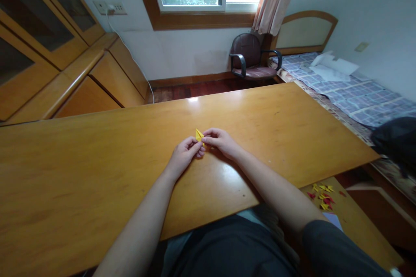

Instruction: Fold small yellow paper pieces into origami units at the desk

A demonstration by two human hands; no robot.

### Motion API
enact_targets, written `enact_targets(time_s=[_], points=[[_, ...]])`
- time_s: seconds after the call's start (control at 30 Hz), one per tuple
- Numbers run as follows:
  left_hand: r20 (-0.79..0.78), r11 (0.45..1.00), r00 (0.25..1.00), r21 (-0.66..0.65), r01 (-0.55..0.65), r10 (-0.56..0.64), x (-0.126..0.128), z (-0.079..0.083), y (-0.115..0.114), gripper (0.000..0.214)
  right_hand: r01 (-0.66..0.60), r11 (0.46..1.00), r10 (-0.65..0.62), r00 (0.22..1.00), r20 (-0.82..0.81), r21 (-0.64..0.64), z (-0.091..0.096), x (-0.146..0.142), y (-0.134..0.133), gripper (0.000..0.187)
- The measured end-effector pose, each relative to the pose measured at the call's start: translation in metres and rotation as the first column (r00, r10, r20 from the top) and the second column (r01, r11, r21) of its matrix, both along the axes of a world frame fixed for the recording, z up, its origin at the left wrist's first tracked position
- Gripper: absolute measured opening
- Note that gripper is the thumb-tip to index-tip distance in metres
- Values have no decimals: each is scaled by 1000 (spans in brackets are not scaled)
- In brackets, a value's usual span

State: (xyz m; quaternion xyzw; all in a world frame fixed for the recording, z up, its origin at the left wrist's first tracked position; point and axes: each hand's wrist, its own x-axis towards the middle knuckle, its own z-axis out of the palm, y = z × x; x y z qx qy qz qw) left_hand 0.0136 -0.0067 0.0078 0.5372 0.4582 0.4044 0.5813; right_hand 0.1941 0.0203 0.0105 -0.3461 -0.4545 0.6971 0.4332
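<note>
Between my two hands, over the middle of the wooden table (107,160), is a small piece of folded yellow paper (199,135) with a pointed tip facing away from me. My left hand (187,151) pinches its lower left side, thumb on top and fingers curled beneath. From the right, my right hand (219,140) grips the paper's edge between thumb and forefinger. Part of the paper is hidden behind the fingertips, so its whole shape cannot be made out.
On a lower wooden surface (357,220) at my right lie several small red and yellow folded paper pieces (325,197) and a pale sheet (333,220). Beyond the table stand an office chair (248,54) and a bed (354,95). A cabinet (107,78) is at the left.
</note>
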Motion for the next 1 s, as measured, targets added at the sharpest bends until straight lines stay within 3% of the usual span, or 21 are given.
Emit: enact_targets(time_s=[0.4, 1.0], points=[[-53, 999, 998, -31, 25, -26, 1, 6, -1, 37, 8, 998, -11, 999, 52, 62, -3, 0, 1, 35], [-38, 990, 993, -87, 109, -112, -2, 12, -2, 28, -80, 997, 80, 996, 43, 14, 0, 5, -2, 39]])
